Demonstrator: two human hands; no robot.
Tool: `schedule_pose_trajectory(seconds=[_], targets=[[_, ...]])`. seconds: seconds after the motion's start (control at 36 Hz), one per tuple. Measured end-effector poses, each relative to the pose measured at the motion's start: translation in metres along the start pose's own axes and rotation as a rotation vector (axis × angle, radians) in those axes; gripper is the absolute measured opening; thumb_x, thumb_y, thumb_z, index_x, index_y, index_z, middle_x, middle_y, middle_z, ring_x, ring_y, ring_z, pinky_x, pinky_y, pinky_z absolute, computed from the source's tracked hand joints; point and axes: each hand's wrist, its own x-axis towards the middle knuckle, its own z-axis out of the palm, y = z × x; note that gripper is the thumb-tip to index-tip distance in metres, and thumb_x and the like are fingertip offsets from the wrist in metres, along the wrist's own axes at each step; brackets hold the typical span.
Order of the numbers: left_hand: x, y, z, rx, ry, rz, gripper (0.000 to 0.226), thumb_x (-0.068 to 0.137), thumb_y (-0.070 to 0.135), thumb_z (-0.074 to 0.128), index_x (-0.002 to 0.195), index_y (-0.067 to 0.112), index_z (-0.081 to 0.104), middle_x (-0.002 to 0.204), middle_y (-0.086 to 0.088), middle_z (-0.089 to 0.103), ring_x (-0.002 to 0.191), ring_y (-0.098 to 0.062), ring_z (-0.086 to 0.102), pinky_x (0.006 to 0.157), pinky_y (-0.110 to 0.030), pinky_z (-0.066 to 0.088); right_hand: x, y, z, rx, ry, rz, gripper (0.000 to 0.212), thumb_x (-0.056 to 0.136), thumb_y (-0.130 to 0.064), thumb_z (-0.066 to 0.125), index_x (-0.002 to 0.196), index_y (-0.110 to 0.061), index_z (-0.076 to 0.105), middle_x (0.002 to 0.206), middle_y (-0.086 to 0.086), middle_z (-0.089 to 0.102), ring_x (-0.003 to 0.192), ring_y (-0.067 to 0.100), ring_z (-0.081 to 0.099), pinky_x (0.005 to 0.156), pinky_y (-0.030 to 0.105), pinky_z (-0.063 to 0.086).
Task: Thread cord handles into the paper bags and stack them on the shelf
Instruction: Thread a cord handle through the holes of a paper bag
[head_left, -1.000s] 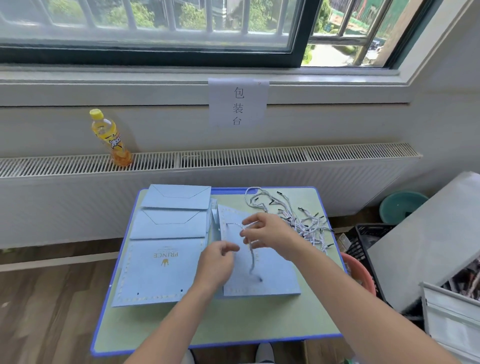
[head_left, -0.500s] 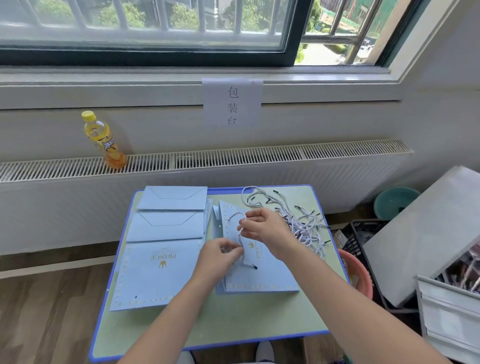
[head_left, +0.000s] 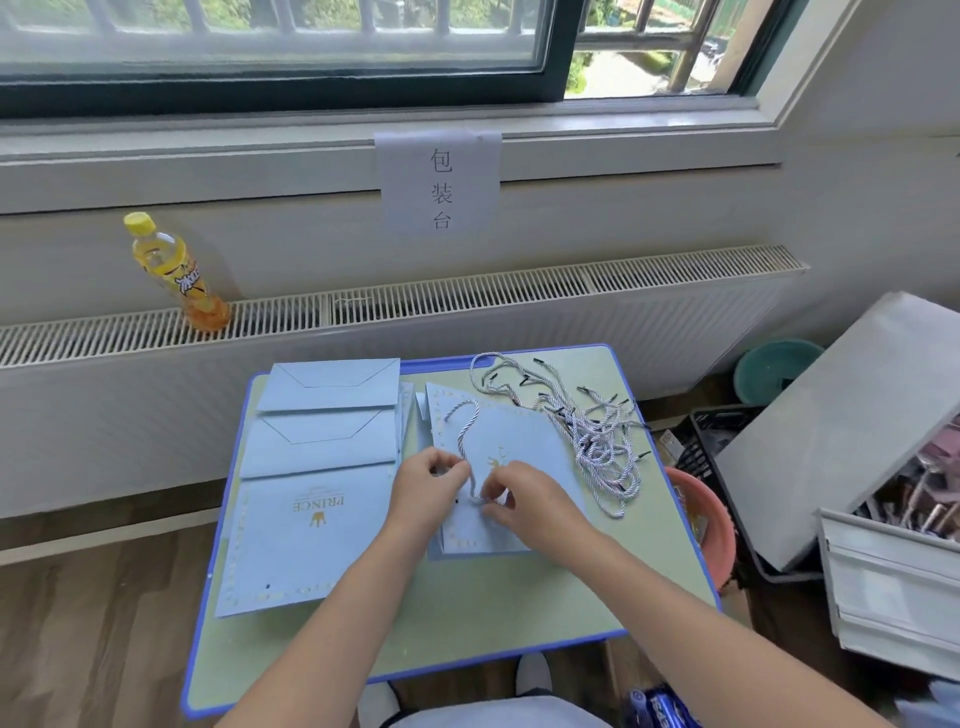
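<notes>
We find the cord (head_left: 466, 432) lying in a loop on the flat blue paper bag (head_left: 511, 441) at the middle of the small table (head_left: 519, 597), its near end running down between the two hands. The left hand (head_left: 427, 486) has its fingers curled narrowly, thumb and forefinger pinching the cord at the bag's face. The right hand (head_left: 524, 499) is likewise curled close, its fingertips nipping the cord's end just beside the left. The punched hole itself is covered by the fingers — we cannot tell whether the cord tip has entered it. The near edge of the bag is hidden under the right wrist.

Beside it on the left lies a stack of flat bags (head_left: 317, 488), the top one printed PRINCE. The loose cords (head_left: 597, 441) sit in a tangle at the table's far right corner; single strands cannot be separated by eye. A yellow bottle (head_left: 174, 273) stands on the radiator cover (head_left: 467, 296), and a paper sign (head_left: 440, 182) hangs under the sill. A crate at the right is cut off by the frame.

Against the view half a second ago, the right hand has dropped from the bag's upper part to meet the left — the loop now lies free above both.
</notes>
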Motion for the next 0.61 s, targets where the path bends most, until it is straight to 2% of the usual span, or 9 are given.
schedule_pose_trajectory(seconds=[0.06,0.14,0.22,0.31,0.36,0.44,0.61], targets=[[0.001,0.000,-0.001,-0.015,-0.016,-0.004,0.003,0.086,0.009,0.065,0.084,0.009,0.067,0.078,0.003,0.060,0.069,-0.010,0.052,0.062,-0.017,0.041,0.002,0.000,0.002,-0.019,0.021,-0.022,0.004,0.090,-0.021,0.066,0.094,-0.020,0.066,0.084,-0.015,0.047,0.067,-0.003,0.047,0.065,0.012,0.032],[0.002,-0.002,-0.005,-0.062,-0.042,0.015,0.009,0.087,0.009,0.065,0.091,0.017,0.069,0.079,0.002,0.058,0.071,-0.012,0.050,0.060,-0.014,0.041,0.004,-0.002,0.001,-0.004,0.048,-0.047,0.004,0.091,-0.015,0.062,0.093,-0.014,0.066,0.081,-0.012,0.049,0.071,0.006,0.047,0.069,0.019,0.036],[0.003,-0.007,-0.012,-0.129,-0.059,0.017,0.041,0.086,-0.001,0.058,0.119,0.025,0.059,0.069,0.004,0.054,0.061,-0.009,0.047,0.057,-0.012,0.041,0.005,-0.004,-0.001,0.225,0.115,0.066,0.009,0.090,-0.008,0.060,0.085,-0.016,0.062,0.074,-0.003,0.061,0.069,0.014,0.057,0.072,0.028,0.051],[0.006,-0.014,-0.016,-0.167,-0.091,-0.010,0.065,0.083,-0.005,0.052,0.132,0.036,0.038,0.073,-0.005,0.064,0.067,-0.014,0.053,0.068,-0.025,0.045,0.005,-0.009,-0.003,0.485,0.176,0.173,0.018,0.088,-0.002,0.062,0.083,-0.020,0.061,0.072,-0.001,0.064,0.061,0.012,0.063,0.074,0.031,0.058],[0.005,-0.013,-0.018,-0.179,-0.124,-0.001,0.061,0.083,-0.008,0.049,0.128,0.033,0.042,0.083,-0.004,0.070,0.072,-0.016,0.057,0.067,-0.025,0.045,0.005,-0.014,-0.004,0.612,0.188,0.200,0.016,0.087,0.000,0.062,0.085,-0.016,0.063,0.076,0.002,0.065,0.066,0.016,0.068,0.076,0.036,0.060],[0.003,-0.008,-0.019,-0.227,-0.212,0.045,0.045,0.082,-0.016,0.045,0.115,0.008,0.065,0.099,-0.006,0.075,0.090,-0.024,0.068,0.073,-0.025,0.051,0.004,-0.021,-0.003,0.770,0.178,0.219,0.014,0.089,0.005,0.060,0.084,-0.008,0.061,0.076,0.008,0.068,0.071,0.020,0.071,0.077,0.037,0.060],[0.001,-0.004,-0.027,-0.293,-0.385,0.094,0.047,0.080,-0.015,0.050,0.118,0.008,0.066,0.110,-0.011,0.072,0.107,-0.026,0.067,0.092,-0.034,0.054,-0.001,-0.024,0.000,0.727,0.191,0.215,0.015,0.088,0.001,0.065,0.080,-0.011,0.059,0.075,0.009,0.070,0.076,0.026,0.073,0.082,0.044,0.058]])
